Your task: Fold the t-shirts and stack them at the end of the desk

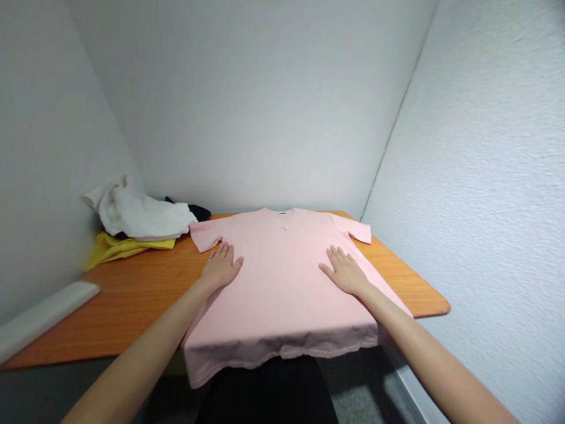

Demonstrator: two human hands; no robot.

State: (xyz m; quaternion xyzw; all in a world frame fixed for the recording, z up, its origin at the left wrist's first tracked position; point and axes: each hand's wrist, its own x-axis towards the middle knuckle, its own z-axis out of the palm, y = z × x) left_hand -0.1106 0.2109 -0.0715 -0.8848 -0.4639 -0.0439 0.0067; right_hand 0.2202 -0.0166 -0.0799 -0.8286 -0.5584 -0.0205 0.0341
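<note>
A pink short-sleeved T-shirt (282, 277) lies spread out on the wooden table (145, 294), its neckline toward the back wall. Its hem hangs over the table's front edge, and a small mark shows below the collar. My left hand (220, 266) rests flat on the shirt's left side, just below the sleeve, fingers stretched out. On the right side of the shirt lies my right hand (345, 271), palm down with the fingers spread and the thumb pointing inward. Neither hand grips the cloth.
At the back left, a crumpled white garment (141, 213) lies on a folded yellow cloth (128, 247), with a black item (199, 212) behind. A long white object (53, 315) lies along the left edge. Walls (247, 106) enclose the table at the back and both sides.
</note>
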